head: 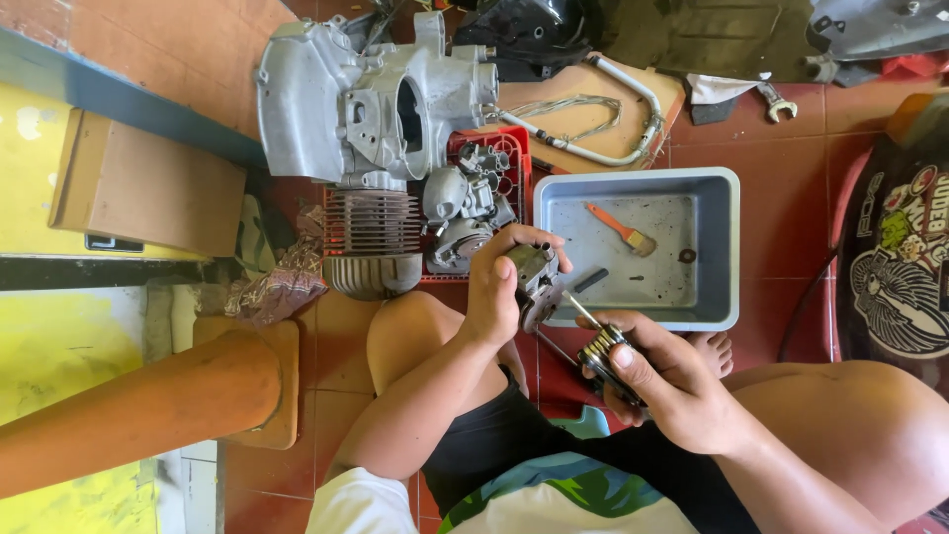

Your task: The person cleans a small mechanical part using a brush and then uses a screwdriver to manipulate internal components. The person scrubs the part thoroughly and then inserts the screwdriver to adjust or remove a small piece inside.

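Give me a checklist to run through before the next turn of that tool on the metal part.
1. Left hand grips the metal part firmly: ok.
2. Right hand holds the folding tool closed in its fingers: ok.
3. Tool's blade reaches the part: ok; whether it sits in a screw: cannot tell.
4. Part held above the grey tray to catch drips: not ok, only beside its near rim.
5. Brush within reach in the tray: ok.
6. Engine case clear of the hands: ok.

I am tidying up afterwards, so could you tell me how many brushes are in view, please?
1: an orange-handled brush lies inside the grey tray. Others may be hidden.
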